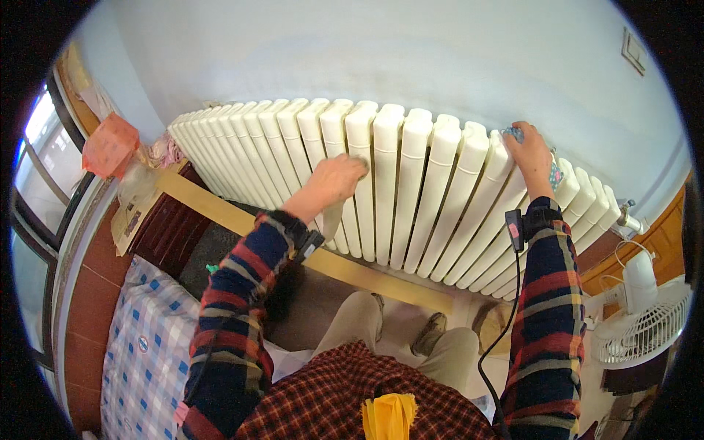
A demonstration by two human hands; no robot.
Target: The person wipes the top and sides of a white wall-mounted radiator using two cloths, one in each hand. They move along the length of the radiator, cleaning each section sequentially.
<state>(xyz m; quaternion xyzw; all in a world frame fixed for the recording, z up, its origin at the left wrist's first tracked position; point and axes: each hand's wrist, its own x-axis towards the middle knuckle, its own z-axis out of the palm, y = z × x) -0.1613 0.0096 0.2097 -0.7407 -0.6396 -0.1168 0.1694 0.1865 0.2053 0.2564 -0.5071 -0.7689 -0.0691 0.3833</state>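
Observation:
A long white column radiator (411,169) runs along the pale blue wall in front of me. My left hand (334,180) presses a pale cloth against the front of its middle columns, fingers closed over the cloth. My right hand (529,154) rests on top of the radiator toward its right end, gripping a blue patterned cloth (555,174) that shows partly under the fingers. Both forearms wear striped plaid sleeves with a black strap at each wrist.
A wooden ledge (242,216) runs below the radiator. A checked blue and white mattress (143,345) lies at lower left. A white fan (638,315) stands at right. An orange bag (110,143) hangs by the window at left. A valve (627,214) sits at the radiator's right end.

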